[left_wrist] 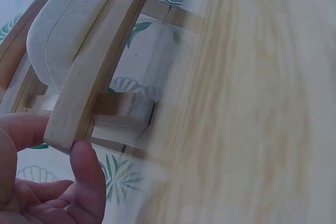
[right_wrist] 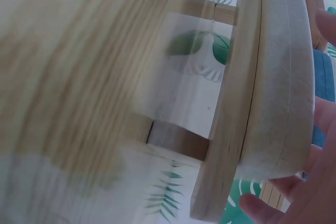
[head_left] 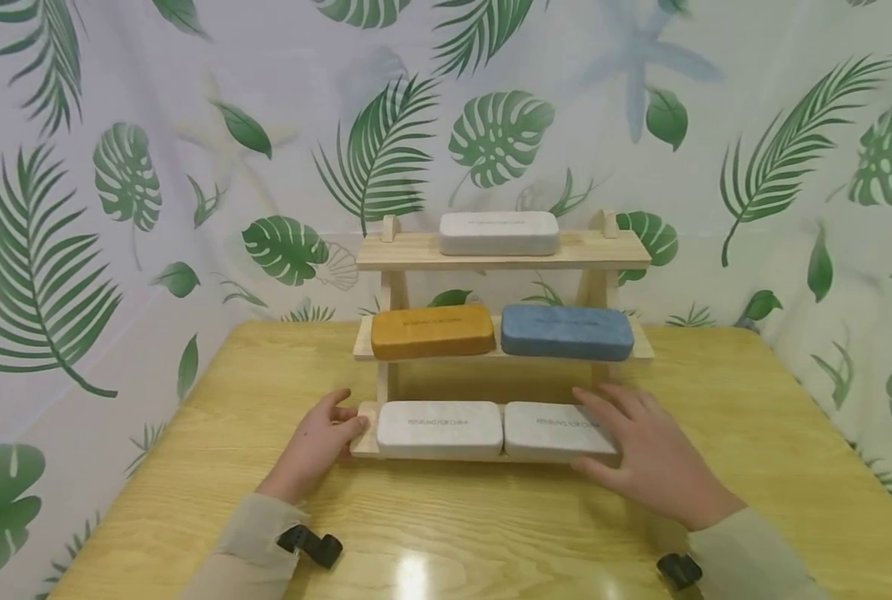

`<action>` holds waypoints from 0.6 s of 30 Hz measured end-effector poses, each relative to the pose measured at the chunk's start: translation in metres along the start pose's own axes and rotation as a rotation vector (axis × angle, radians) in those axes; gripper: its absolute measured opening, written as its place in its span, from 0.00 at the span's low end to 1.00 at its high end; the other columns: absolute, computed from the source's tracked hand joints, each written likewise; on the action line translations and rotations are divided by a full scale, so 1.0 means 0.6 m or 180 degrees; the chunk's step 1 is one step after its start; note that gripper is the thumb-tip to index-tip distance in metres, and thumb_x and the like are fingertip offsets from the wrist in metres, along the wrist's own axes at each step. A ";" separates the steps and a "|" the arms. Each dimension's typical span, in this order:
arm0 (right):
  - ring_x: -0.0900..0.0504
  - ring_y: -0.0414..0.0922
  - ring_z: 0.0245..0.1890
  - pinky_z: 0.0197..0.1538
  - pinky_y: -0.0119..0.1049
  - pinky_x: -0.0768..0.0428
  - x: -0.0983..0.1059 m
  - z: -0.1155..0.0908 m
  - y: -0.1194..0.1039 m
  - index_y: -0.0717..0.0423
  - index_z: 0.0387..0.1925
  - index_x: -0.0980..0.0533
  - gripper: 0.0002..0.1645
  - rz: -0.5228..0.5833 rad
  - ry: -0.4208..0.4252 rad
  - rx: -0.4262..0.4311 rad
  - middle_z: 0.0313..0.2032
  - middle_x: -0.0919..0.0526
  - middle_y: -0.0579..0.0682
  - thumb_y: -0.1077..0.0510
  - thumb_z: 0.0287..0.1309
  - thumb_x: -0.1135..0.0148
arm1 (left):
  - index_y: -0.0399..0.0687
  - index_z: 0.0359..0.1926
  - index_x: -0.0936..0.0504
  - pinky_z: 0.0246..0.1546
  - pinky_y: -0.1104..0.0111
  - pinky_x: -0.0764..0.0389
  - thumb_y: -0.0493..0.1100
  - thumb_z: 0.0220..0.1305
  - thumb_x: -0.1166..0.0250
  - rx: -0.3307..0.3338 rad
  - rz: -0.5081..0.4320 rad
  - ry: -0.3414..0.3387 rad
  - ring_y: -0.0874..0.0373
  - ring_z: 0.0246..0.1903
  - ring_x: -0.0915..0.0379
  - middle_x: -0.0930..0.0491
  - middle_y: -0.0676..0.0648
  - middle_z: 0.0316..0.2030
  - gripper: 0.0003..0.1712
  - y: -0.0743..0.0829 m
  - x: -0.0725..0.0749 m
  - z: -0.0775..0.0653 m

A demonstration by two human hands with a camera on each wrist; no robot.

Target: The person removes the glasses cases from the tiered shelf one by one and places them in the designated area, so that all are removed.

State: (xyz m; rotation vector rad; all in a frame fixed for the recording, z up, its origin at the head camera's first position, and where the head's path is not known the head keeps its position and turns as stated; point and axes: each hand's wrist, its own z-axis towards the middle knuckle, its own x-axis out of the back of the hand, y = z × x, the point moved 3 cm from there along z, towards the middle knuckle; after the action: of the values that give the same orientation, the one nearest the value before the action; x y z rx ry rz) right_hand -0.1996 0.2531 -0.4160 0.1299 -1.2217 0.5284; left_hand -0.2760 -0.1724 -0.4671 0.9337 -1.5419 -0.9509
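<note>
Fingers of the left hand (head_left: 317, 446) pinched the rack (head_left: 497, 250) end; right hand (head_left: 652, 458) lay flat over a grey case (head_left: 554, 431), apparently steadying, likely needing a firmer grasp.

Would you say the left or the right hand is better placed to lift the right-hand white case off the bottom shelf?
Probably the right hand: it already rests on that white case, while the left hand holds the shelf's far end.
</note>
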 end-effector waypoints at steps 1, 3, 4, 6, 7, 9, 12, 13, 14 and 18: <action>0.33 0.65 0.64 0.62 0.68 0.35 -0.002 0.002 -0.001 0.47 0.75 0.35 0.52 -0.0004 -0.0019 -0.0007 0.67 0.31 0.61 0.25 0.57 0.37 | 0.38 0.77 0.44 0.38 0.63 0.17 0.46 0.70 0.34 -0.0006 -0.0067 -0.0023 0.50 0.46 0.22 0.25 0.35 0.59 0.43 -0.001 -0.001 -0.001; 0.33 0.65 0.64 0.62 0.68 0.34 -0.006 0.007 -0.002 0.46 0.75 0.36 0.53 -0.0008 -0.0051 -0.0014 0.67 0.31 0.61 0.24 0.57 0.37 | 0.37 0.76 0.44 0.36 0.62 0.17 0.43 0.69 0.34 -0.0009 -0.0194 -0.0079 0.50 0.43 0.22 0.25 0.35 0.57 0.42 -0.004 -0.002 -0.002; 0.33 0.64 0.64 0.63 0.68 0.34 -0.009 0.009 -0.002 0.46 0.75 0.36 0.53 -0.0009 -0.0076 -0.0016 0.67 0.31 0.61 0.23 0.57 0.38 | 0.37 0.76 0.43 0.35 0.62 0.17 0.43 0.69 0.34 0.0008 -0.0254 -0.0097 0.51 0.42 0.22 0.24 0.35 0.56 0.42 -0.006 -0.003 -0.003; 0.33 0.64 0.64 0.63 0.67 0.34 -0.014 0.014 -0.004 0.45 0.76 0.36 0.54 -0.0001 -0.0082 -0.0003 0.67 0.31 0.61 0.23 0.56 0.38 | 0.36 0.75 0.42 0.34 0.62 0.17 0.42 0.69 0.34 0.0001 -0.0349 -0.0150 0.51 0.40 0.23 0.24 0.36 0.54 0.41 -0.008 -0.003 -0.004; 0.33 0.64 0.64 0.62 0.67 0.33 -0.016 0.016 -0.005 0.45 0.76 0.36 0.54 -0.0002 -0.0075 0.0003 0.66 0.30 0.60 0.22 0.56 0.38 | 0.36 0.75 0.42 0.33 0.62 0.17 0.42 0.69 0.34 -0.0005 -0.0398 -0.0179 0.51 0.39 0.23 0.24 0.36 0.54 0.40 -0.009 -0.003 -0.004; 0.32 0.63 0.63 0.61 0.66 0.32 -0.019 0.019 -0.008 0.45 0.75 0.36 0.54 -0.0003 -0.0042 0.0028 0.66 0.29 0.60 0.23 0.55 0.36 | 0.36 0.74 0.41 0.33 0.62 0.17 0.42 0.69 0.34 -0.0030 -0.0486 -0.0243 0.51 0.39 0.23 0.24 0.36 0.53 0.39 -0.010 -0.004 -0.004; 0.30 0.63 0.61 0.59 0.67 0.31 -0.026 0.020 -0.010 0.46 0.75 0.35 0.55 -0.0062 -0.0063 0.0024 0.64 0.28 0.60 0.24 0.54 0.34 | 0.36 0.74 0.40 0.33 0.62 0.17 0.42 0.70 0.34 -0.0055 -0.0624 -0.0339 0.51 0.39 0.24 0.25 0.36 0.54 0.38 -0.012 -0.006 -0.003; 0.30 0.63 0.61 0.59 0.67 0.31 -0.028 0.020 -0.010 0.46 0.75 0.35 0.55 -0.0085 -0.0089 0.0011 0.64 0.28 0.59 0.24 0.53 0.34 | 0.36 0.74 0.40 0.34 0.62 0.17 0.41 0.70 0.34 -0.0037 -0.0680 -0.0350 0.51 0.40 0.24 0.25 0.36 0.54 0.38 -0.013 -0.006 -0.002; 0.30 0.63 0.60 0.59 0.67 0.31 -0.031 0.020 -0.010 0.46 0.75 0.35 0.55 -0.0101 -0.0122 -0.0005 0.64 0.27 0.59 0.24 0.53 0.33 | 0.36 0.74 0.40 0.34 0.63 0.17 0.41 0.70 0.34 -0.0036 -0.0718 -0.0371 0.52 0.40 0.23 0.25 0.36 0.55 0.38 -0.015 -0.007 -0.002; 0.29 0.61 0.59 0.56 0.67 0.30 -0.037 0.021 -0.008 0.44 0.76 0.36 0.56 -0.0171 -0.0212 -0.0073 0.63 0.26 0.57 0.23 0.52 0.33 | 0.36 0.74 0.41 0.34 0.63 0.18 0.41 0.70 0.35 0.0006 -0.0906 -0.0395 0.51 0.42 0.23 0.26 0.35 0.57 0.37 -0.019 -0.008 0.000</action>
State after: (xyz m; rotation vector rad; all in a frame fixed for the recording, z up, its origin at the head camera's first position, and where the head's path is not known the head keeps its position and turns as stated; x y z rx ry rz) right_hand -0.2136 0.2374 -0.4310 0.1616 -1.2853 0.4661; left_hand -0.2742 -0.1722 -0.4793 1.1338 -1.5380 -1.2283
